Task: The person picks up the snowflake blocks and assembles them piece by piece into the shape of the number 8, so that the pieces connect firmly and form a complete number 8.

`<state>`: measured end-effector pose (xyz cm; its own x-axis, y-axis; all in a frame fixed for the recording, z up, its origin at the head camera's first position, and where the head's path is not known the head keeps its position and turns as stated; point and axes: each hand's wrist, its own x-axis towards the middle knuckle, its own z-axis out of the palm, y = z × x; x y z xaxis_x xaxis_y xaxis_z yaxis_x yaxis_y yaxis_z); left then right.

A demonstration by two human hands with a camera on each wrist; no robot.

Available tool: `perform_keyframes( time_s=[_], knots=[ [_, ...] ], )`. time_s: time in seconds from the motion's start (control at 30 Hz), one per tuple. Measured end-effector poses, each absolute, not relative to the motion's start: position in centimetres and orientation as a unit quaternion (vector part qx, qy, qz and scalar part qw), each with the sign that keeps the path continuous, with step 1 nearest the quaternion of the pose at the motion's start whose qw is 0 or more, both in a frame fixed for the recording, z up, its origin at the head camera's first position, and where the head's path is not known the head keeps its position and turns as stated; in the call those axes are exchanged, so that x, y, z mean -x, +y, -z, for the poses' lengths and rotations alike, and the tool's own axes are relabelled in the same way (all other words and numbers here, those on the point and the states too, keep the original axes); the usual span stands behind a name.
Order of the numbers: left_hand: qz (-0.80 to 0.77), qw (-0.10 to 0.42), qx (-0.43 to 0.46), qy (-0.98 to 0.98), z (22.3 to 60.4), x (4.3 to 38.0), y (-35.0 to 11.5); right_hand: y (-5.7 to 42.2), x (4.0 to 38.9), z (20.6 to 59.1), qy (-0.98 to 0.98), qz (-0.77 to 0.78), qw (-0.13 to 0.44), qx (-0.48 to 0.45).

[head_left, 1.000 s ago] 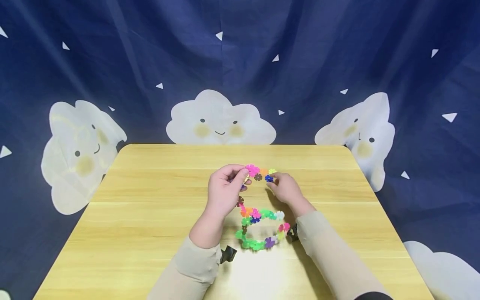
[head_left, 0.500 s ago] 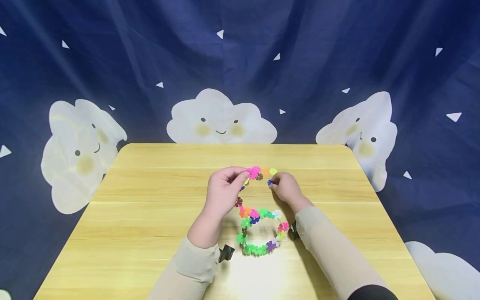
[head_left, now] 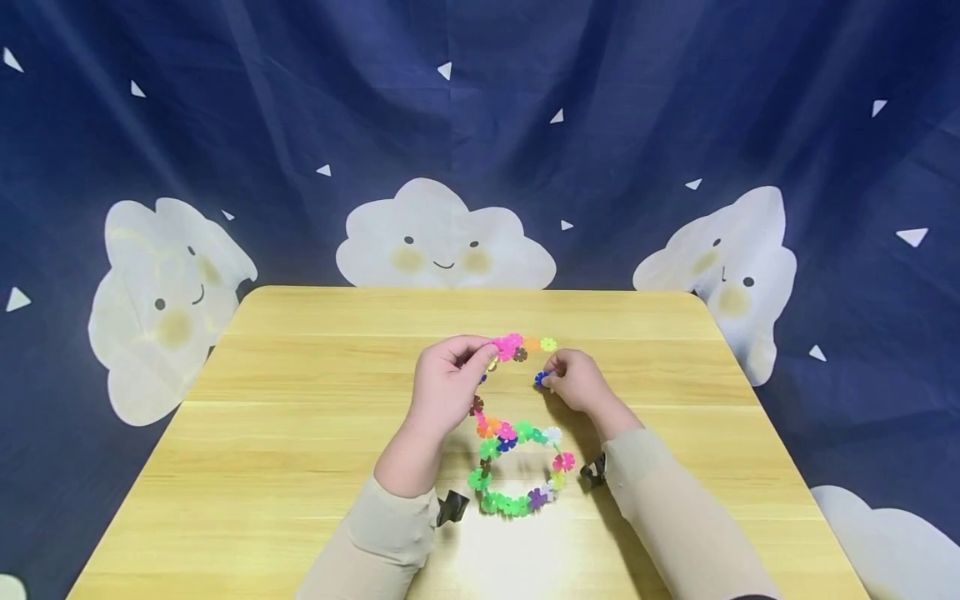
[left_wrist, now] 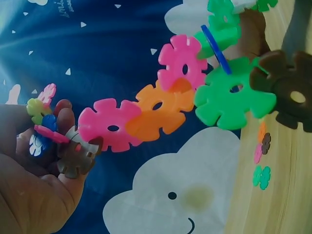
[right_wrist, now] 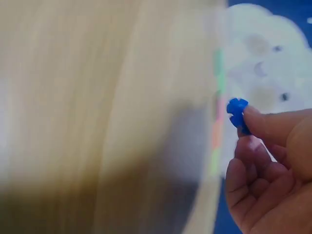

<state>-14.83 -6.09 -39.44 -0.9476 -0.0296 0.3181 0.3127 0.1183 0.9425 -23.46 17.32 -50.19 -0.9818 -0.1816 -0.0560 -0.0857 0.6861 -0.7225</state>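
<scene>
My left hand (head_left: 450, 379) holds the upper end of a chain of colourful slotted flower-shaped plastic discs (left_wrist: 109, 125) between thumb and fingers. The chain runs down into a closed loop (head_left: 510, 505) of green, purple, white, yellow and pink discs. Right of the left hand, my right hand (head_left: 577, 379) pinches a blue flower-shaped disc (right_wrist: 237, 113) between thumb and forefinger, apart from the chain. Pink, brown, orange and yellow discs (head_left: 548, 343) show beyond the left fingertips; I cannot tell whether they join the chain. The left palm hides part of the chain.
A light wooden table (head_left: 300, 458) lies beneath both hands. Small coloured discs (left_wrist: 262, 178) lie on the wood in the left wrist view. Behind the table hangs a dark blue curtain (head_left: 480, 100) with white clouds. A black wrist mount (head_left: 452, 507) hangs under each forearm.
My right hand has drawn the blue disc slightly nearer, away from the yellow one. The loop has shifted a little; my left hand keeps its hold almost in place.
</scene>
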Motion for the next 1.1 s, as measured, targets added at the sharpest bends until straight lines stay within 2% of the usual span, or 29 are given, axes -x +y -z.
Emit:
perform_keyframes(
  time_s=[0.13,0.33,0.5,0.83,1.1],
  knots=[
    [0.654,0.145,0.092,-0.737,39.5,14.9,-6.0,16.7,21.7,48.1,0.882,0.459,0.006,0.104],
    [0.651,0.159,0.092,-0.737,39.5,14.8,-5.8,15.5,19.0,44.2,0.802,0.562,-0.106,0.172],
    [0.649,0.159,0.089,-0.739,39.5,14.8,-5.6,15.1,17.4,42.6,0.745,0.609,-0.161,0.220],
    [0.655,0.155,0.100,-0.733,39.3,14.8,-5.5,14.8,16.8,41.0,0.718,0.591,-0.238,0.281],
    [0.668,0.133,0.089,-0.727,39.1,14.8,-5.4,14.1,16.7,40.2,0.709,0.510,-0.335,0.354]
  ],
)
